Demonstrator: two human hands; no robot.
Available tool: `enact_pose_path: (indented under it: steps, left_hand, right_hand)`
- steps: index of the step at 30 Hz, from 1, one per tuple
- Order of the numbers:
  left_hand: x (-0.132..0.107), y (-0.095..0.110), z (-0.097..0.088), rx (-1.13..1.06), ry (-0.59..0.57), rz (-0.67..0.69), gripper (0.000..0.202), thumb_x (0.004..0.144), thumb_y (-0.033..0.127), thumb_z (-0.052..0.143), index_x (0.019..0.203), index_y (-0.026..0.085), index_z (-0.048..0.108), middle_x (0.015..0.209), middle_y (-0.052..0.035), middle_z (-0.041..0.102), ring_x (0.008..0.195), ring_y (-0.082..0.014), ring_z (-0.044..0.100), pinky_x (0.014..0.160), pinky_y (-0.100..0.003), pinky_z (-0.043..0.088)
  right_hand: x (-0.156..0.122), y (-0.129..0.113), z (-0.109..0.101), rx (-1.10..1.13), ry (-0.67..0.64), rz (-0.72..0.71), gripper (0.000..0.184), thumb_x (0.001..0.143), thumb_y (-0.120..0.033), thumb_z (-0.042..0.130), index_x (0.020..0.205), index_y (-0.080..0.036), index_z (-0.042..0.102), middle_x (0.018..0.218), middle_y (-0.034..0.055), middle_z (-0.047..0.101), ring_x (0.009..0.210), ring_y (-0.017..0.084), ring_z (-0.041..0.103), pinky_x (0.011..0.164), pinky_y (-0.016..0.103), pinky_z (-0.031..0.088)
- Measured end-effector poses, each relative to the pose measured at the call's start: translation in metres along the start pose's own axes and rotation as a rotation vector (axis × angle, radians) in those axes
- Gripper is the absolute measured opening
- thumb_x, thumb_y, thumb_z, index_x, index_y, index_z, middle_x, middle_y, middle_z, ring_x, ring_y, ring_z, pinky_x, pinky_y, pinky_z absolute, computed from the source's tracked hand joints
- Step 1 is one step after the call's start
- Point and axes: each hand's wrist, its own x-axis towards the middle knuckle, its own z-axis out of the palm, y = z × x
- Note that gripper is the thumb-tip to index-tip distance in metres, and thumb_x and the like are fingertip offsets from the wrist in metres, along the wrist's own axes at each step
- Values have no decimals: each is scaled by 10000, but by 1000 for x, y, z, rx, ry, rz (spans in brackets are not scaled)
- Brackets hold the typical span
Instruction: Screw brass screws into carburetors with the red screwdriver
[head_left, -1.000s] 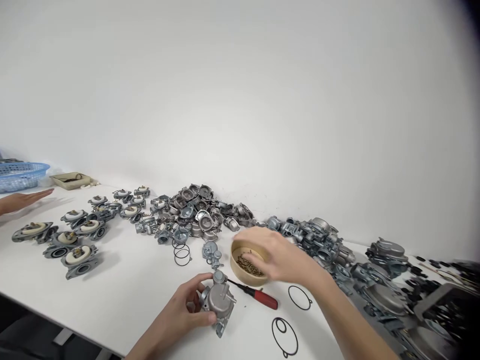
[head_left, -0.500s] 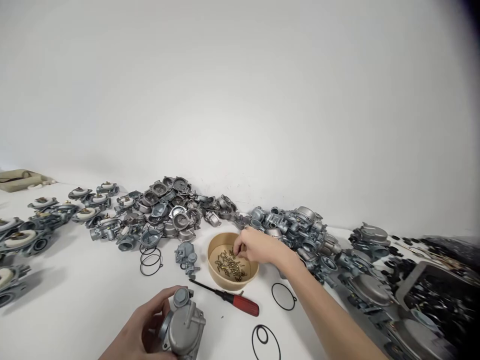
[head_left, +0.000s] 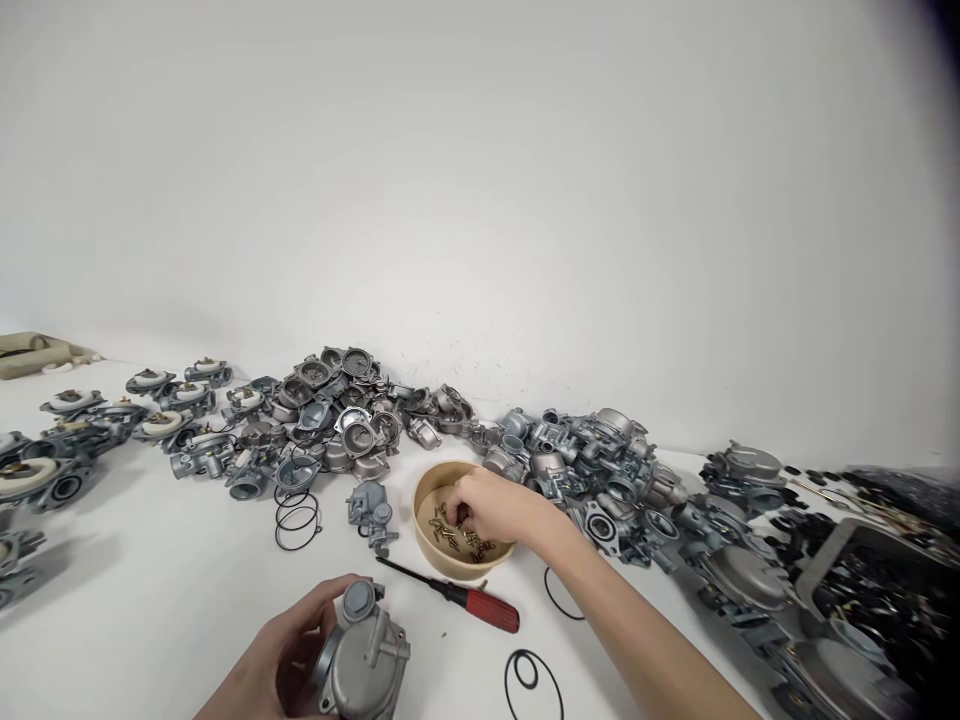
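My left hand (head_left: 289, 650) is wrapped around a grey metal carburetor (head_left: 367, 665) at the bottom of the view, its rounded bowl cover facing up. My right hand (head_left: 491, 507) reaches into a tan round bowl (head_left: 421, 535) of small brass-coloured screws (head_left: 450, 535). The right fingers are bent together among the screws; whether they pinch one is hidden. In front of the bowl lies a screwdriver (head_left: 487, 608) with a red and black handle. A smaller carburetor part (head_left: 370, 510) sits just left of the bowl.
Piled metal bowl covers (head_left: 345, 410) and carburetors (head_left: 592, 455) line the wall. More carburetor bodies with white floats (head_left: 161, 425) stand at left. Black rubber rings (head_left: 296, 520) lie on the white table. A grey bin (head_left: 825, 560) of small dark parts stands at right.
My right hand has moved slightly left and deeper into the bowl of screws. My left hand still holds the carburetor in nearly the same place.
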Motion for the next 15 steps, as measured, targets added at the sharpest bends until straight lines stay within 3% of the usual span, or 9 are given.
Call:
enact_pose_path:
  steps: [7,12,15]
  left_hand:
    - [-1,3,3,13,0,25,1109,461,488,1042,1478,272,655,1244,-137,738,1173,-440,665,1001,-496,544]
    - [0,2,3,6,-10,31,1107,476,494,1039,1487,270,648,1259,-141,736,1175,-441,663,1005,-495,528]
    - [0,2,3,-3,-22,28,1125,469,514,1046,1491,274,640,1264,-135,738,1178,-435,665,994,-476,536]
  right_hand:
    - [-1,12,-5,75,49,7,393,809,3,621,1029,-203,873,967,91,833,671,187,699,572,282,499]
    - [-5,17,-12,156,83,-8,311,850,-40,661,1003,-202,878,999,91,845,844,234,770,735,308,595]
    - [-7,17,-16,194,89,-7,268,863,-62,671,977,-187,879,932,97,847,834,251,774,772,342,609]
